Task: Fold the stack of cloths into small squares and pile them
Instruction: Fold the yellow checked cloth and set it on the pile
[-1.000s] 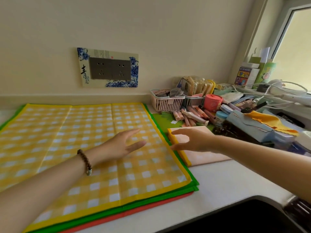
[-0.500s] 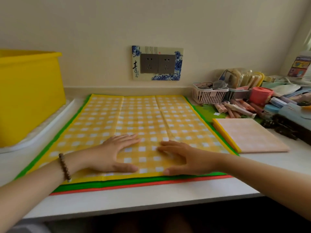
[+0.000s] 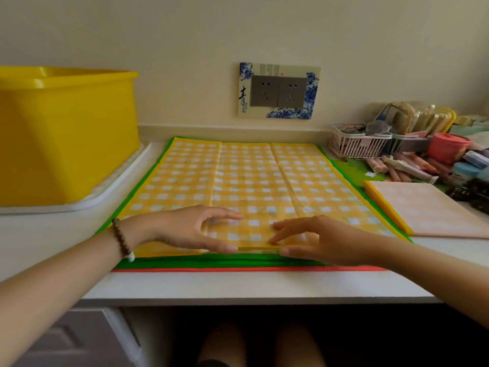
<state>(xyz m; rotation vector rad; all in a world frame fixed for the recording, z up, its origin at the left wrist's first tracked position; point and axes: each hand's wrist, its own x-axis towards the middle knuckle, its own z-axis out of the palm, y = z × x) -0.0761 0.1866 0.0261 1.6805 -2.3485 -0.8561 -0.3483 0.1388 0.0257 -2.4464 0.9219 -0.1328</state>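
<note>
Yellow checked cloth [image 3: 251, 181] lies spread atop the stack on the surface [image 3: 238, 287], running away from the person; left hand [image 3: 193, 229] and right hand [image 3: 315, 239], equally near, each pinch its near hem (thumbs apparently beneath).

The yellow checked cloth [image 3: 251, 181] is thin, matt fabric with pressed creases. The green cloth [image 3: 211, 263] and red cloth [image 3: 238, 269] under it show only dull edges. The folded pink cloth [image 3: 428, 210] looks soft and matt. The yellow bin [image 3: 66, 139] and white tray [image 3: 105, 192] are smooth, faintly glossy plastic. The countertop [image 3: 238, 287] is smooth and white. The socket plate [image 3: 277, 91] looks like brushed grey metal inside a glossy printed surround [image 3: 313, 96]. The bracelet [image 3: 120, 239] beads look wooden.
</note>
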